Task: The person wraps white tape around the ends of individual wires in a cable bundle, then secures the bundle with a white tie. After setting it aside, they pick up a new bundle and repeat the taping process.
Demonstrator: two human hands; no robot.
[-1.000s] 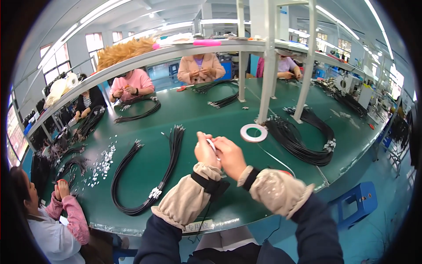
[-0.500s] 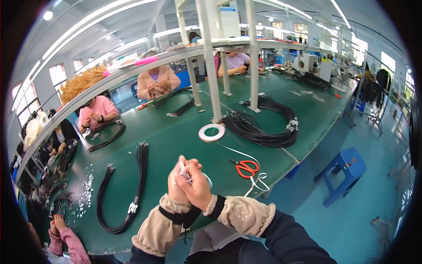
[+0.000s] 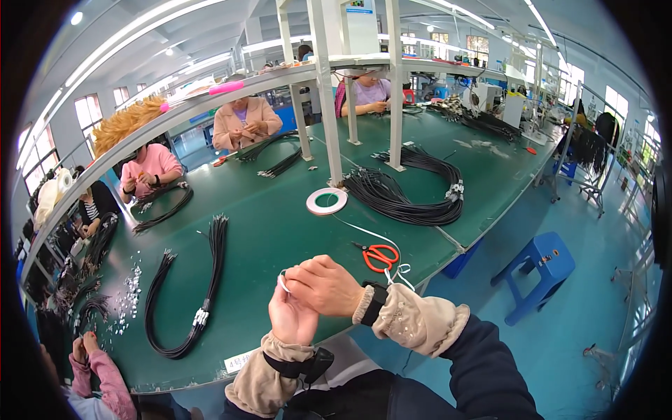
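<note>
A single head-worn fisheye view looks down and forward from above the person's own hands [image 3: 311,297], which sit close at the lower middle. It faces across the green worktop [image 3: 266,231] toward the far shelf frame [image 3: 322,91], with the blue floor [image 3: 560,315] on the right. Straight edges bend near the rim.

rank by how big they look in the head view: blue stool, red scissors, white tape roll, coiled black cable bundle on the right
1. coiled black cable bundle
2. blue stool
3. red scissors and white tape roll look about alike, so unranked.
</note>
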